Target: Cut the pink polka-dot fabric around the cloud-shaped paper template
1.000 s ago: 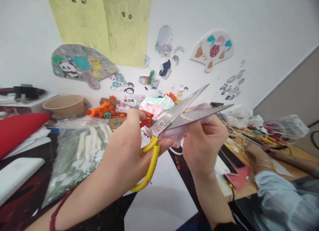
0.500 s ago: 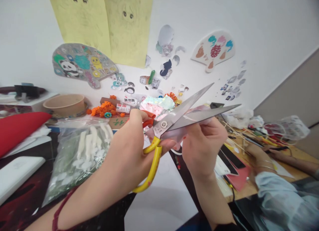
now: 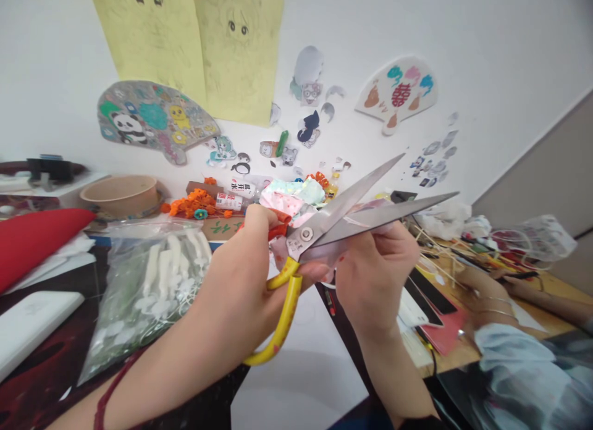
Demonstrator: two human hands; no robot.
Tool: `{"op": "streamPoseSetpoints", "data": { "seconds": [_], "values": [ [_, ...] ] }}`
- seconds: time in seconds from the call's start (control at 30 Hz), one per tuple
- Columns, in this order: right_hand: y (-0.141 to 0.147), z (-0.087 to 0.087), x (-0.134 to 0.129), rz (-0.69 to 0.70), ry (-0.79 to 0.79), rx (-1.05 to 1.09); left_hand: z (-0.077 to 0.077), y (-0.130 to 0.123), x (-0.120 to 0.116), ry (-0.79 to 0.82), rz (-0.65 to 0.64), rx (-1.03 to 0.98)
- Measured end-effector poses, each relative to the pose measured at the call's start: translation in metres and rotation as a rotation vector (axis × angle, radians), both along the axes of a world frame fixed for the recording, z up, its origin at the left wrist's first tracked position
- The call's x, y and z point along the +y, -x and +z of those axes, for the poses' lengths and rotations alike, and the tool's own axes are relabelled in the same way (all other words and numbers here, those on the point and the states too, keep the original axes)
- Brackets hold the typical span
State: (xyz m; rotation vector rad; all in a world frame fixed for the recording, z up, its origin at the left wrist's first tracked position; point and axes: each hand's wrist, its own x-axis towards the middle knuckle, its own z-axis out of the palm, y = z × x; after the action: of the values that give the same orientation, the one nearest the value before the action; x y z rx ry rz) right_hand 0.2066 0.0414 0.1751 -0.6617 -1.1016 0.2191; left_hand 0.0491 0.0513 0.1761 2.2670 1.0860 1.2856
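Note:
My left hand [image 3: 245, 275] is closed around the handles of large scissors [image 3: 308, 234], one handle yellow and the other orange-red. The scissor blades stand apart and point up to the right. Behind the blades, my right hand [image 3: 375, 275] pinches a thin, see-through pinkish sheet [image 3: 327, 251], partly covered by the blades and fingers. From here I cannot tell whether the blades are cutting into it. Below both hands lies white paper [image 3: 301, 368] on the dark table.
A clear bag [image 3: 143, 300] of pale-topped green stems lies left. Orange fuzzy flowers [image 3: 192, 201] and a round tan basket [image 3: 120, 192] stand by the wall. At right, another person's hand [image 3: 482, 291] rests near sticks and phones [image 3: 428, 297] on a wooden table.
The scissors have shifted slightly right, their tips further past my right hand. My right hand has moved a little left, and the blades remain apart.

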Motion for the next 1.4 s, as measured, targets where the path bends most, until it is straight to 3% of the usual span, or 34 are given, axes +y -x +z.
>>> {"op": "streamPoseSetpoints", "data": {
  "seconds": [0.5,0.7,1.1,1.4],
  "values": [
    [-0.003,-0.002,-0.002,-0.103,-0.027,-0.075,-0.004,0.0,0.0,-0.085,0.023,-0.015],
    [-0.003,-0.001,-0.003,-0.082,-0.046,-0.074,-0.001,0.0,-0.001,-0.086,0.006,-0.018],
    [-0.002,-0.001,-0.004,-0.065,-0.049,-0.031,0.004,0.0,-0.002,-0.008,-0.014,0.035],
    [-0.006,0.002,-0.008,-0.13,-0.051,-0.09,0.007,0.001,-0.002,0.02,0.0,0.039]
  ]
}}
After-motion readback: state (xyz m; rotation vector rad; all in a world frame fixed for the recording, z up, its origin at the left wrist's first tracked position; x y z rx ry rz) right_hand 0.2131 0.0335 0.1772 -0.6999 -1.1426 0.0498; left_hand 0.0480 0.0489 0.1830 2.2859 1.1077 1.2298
